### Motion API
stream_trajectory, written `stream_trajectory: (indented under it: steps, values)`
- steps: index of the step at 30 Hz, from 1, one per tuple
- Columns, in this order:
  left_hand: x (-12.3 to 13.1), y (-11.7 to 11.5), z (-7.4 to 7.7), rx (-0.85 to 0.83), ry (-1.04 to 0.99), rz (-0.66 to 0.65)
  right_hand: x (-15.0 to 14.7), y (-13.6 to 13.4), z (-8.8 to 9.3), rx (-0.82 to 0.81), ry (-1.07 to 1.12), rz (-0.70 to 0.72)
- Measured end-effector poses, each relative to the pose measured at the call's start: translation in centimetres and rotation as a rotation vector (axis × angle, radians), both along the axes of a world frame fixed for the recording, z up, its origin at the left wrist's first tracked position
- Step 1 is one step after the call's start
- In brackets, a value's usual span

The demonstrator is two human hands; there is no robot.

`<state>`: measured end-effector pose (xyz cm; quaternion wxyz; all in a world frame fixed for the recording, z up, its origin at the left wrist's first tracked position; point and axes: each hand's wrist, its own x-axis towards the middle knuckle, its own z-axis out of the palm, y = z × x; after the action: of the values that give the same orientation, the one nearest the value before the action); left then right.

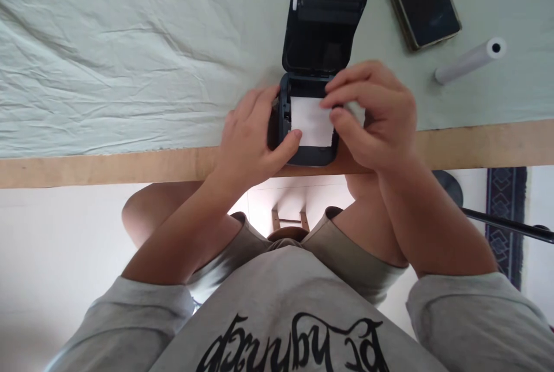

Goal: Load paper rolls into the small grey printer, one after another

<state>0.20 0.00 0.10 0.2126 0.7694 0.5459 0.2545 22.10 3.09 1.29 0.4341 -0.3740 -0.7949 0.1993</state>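
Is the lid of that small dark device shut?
No, the lid stands open at the far edge of the device, leaving white paper inside uncovered.

The right hand (378, 112) partly hides the dark device (306, 85).

One head-worn view, fairly near, steeply down past the shirt (285, 285) onto left hand (250, 132), right hand (383, 115) and table (130, 89).
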Motion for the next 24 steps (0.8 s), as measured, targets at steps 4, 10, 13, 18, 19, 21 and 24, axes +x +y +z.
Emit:
stream_trajectory:
  steps: [4, 10, 13, 18, 19, 21, 24]
  values:
    - [0.1, 0.0, 0.1, -0.031, -0.007, -0.009, 0.3, 0.5, -1.5, -0.159, 0.098, -0.221]
    - [0.4, -0.2, 0.7, -0.077, 0.038, -0.003, 0.2, 1.5, -2.6, -0.372, 0.13, -0.109]
    - [0.4, -0.3, 0.7, -0.066, 0.038, -0.001, 0.1, 1.7, -2.5, -0.394, 0.21, -0.035]
    - [0.3, -0.4, 0.4, -0.076, 0.032, -0.017, 0.3, 1.8, -2.0, -0.377, 0.388, -0.128]
    - [0.2, -0.4, 0.4, -0.078, 0.029, -0.022, 0.3, 1.7, -1.9, -0.377, 0.39, -0.152]
    - [0.2, -0.4, 0.3, -0.08, 0.024, -0.03, 0.3, 1.6, -1.9, -0.371, 0.39, -0.174]
    - [0.1, -0.4, 0.3, -0.08, 0.025, -0.034, 0.2, 1.4, -1.8, -0.381, 0.333, -0.168]
